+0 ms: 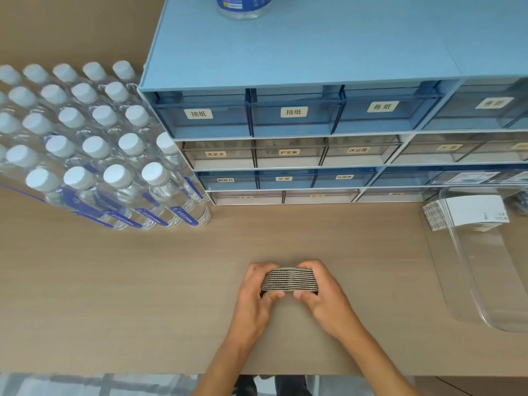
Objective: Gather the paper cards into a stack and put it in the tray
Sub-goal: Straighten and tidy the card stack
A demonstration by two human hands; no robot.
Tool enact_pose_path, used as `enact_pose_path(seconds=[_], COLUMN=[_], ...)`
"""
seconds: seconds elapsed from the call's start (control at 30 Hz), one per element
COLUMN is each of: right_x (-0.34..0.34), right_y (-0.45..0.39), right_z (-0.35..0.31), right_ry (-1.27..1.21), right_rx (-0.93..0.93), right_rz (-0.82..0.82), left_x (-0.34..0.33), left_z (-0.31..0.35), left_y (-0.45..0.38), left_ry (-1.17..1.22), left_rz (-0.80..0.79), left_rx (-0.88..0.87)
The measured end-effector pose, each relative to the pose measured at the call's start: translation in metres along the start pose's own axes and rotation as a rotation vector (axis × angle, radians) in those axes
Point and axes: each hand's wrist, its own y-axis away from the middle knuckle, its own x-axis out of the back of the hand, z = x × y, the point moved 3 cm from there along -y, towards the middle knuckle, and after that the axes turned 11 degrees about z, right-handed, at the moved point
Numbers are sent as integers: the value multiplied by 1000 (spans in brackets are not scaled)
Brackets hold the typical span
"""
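A thick stack of paper cards (pixel 289 280) stands on edge on the tan table, in the lower middle of the head view. My left hand (pixel 255 292) clasps its left end and my right hand (pixel 323 290) clasps its right end, fingers behind and thumbs in front. Only the striped card edges show. A clear plastic tray (pixel 483 281) lies at the right, apart from my hands. Another batch of white cards (pixel 468 214) lies in the tray's far end.
A blue drawer cabinet (pixel 300 121) with labelled drawers fills the back. Several capped water bottles (pixel 94 155) stand packed at the left. One bottle (pixel 243 5) stands on the cabinet top. The table's front edge (pixel 114 374) runs near the bottom.
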Motion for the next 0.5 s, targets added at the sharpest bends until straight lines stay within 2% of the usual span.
enact_pose_path(seconds=[0.1,0.23,0.33,0.5], right_x=[8,26,37,47], right_y=[-2,4,12,19], right_z=[-9,-25,-42,-76], right_ry=[-167,-460,-626,-786], right_rx=[-133,-232,-266,-309], right_rz=[43,94,138,205], left_x=[4,13,15,11], left_z=[12,33,54,90], left_y=[-4,-8,-5,-2], left_ry=[35,230,426,611], left_rz=[28,98,140,300], left_rx=[105,349,470,605])
